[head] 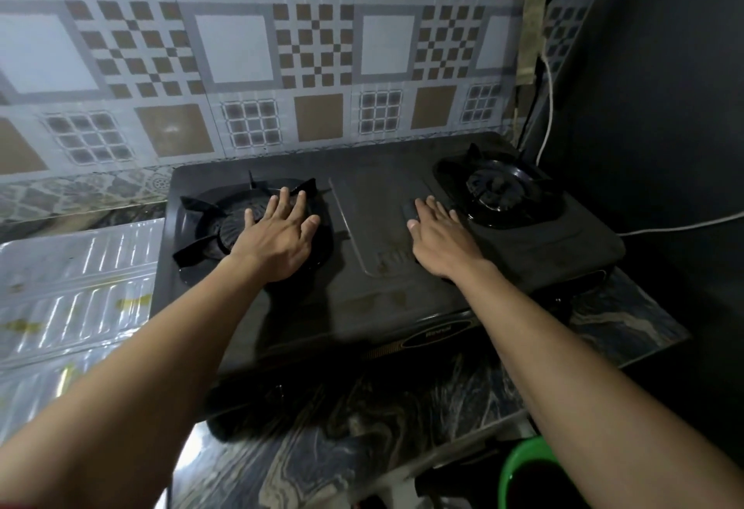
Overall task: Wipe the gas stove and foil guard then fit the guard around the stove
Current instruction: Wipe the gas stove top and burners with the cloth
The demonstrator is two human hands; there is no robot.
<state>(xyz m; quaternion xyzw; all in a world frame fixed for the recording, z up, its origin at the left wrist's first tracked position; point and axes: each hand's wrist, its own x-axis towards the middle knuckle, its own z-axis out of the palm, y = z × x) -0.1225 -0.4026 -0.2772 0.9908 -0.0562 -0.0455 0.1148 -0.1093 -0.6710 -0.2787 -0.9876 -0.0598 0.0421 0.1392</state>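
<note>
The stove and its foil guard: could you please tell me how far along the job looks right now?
Nothing looks finished. The stove top shows smudges near its front edge, and no cloth is visible. In hand: the left hand lies open over the left burner, and the right hand lies flat on the centre panel. Left: the foil guard lies flat beside the stove, stained and unfitted.

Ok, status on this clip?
Left hand flat over left burner, right hand flat on stove, both empty. Foil guard lies left, unfitted. No cloth visible.
</note>
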